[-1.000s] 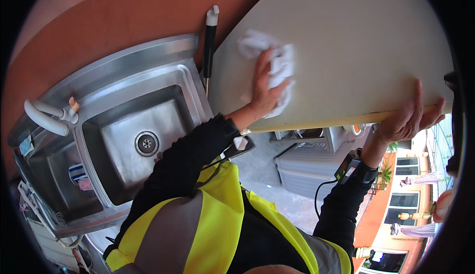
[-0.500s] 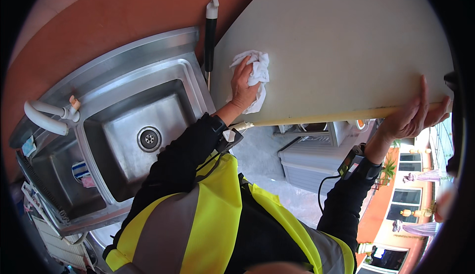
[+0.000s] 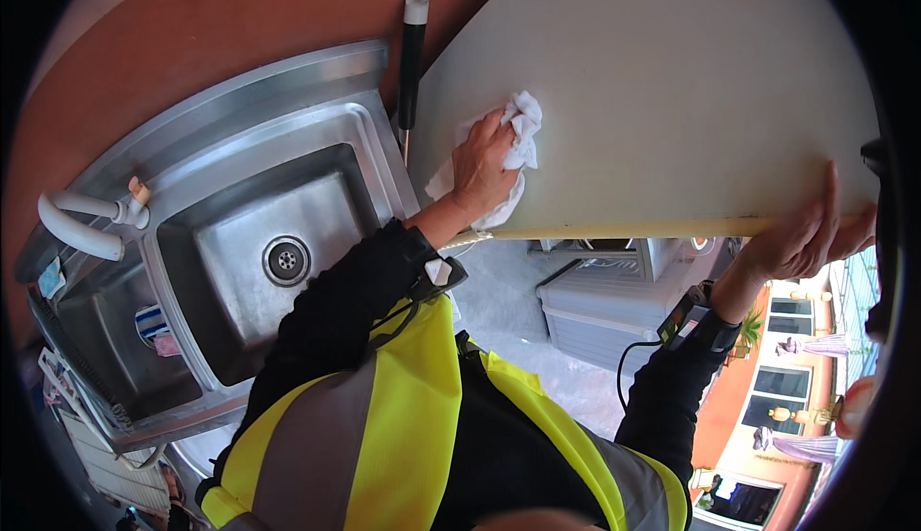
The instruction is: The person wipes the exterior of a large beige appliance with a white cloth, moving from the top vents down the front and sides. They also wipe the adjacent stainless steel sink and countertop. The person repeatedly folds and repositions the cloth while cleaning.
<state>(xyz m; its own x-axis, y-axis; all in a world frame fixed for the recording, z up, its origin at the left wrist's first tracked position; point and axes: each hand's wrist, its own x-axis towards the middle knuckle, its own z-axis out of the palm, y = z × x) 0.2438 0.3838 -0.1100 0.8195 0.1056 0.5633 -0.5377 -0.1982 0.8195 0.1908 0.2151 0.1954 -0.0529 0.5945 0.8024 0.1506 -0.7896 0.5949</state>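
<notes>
A large pale grey board (image 3: pixel 662 80) with a yellowish edge fills the upper right. My left hand (image 3: pixel 483 168) is closed on a crumpled white cloth (image 3: pixel 524 130), pressed against the board's face near its left end. Part of the cloth spreads out beneath my palm. At the board's near edge, on the right, my right hand (image 3: pixel 808 236) grips the rim with fingers stretched over the surface. Its thumb side is hard to make out.
Left of me stands a stainless steel double sink (image 3: pixel 278 214) with a white curved faucet pipe (image 3: pixel 82 224). A black-handled pole (image 3: pixel 411 66) leans between sink and board. Below the board's edge stands a white ribbed cabinet (image 3: pixel 595 306).
My left hand has moved slightly right with the cloth, which has bunched up and shifted under it. My right hand stays at the board's edge, its fingers slightly lower.
</notes>
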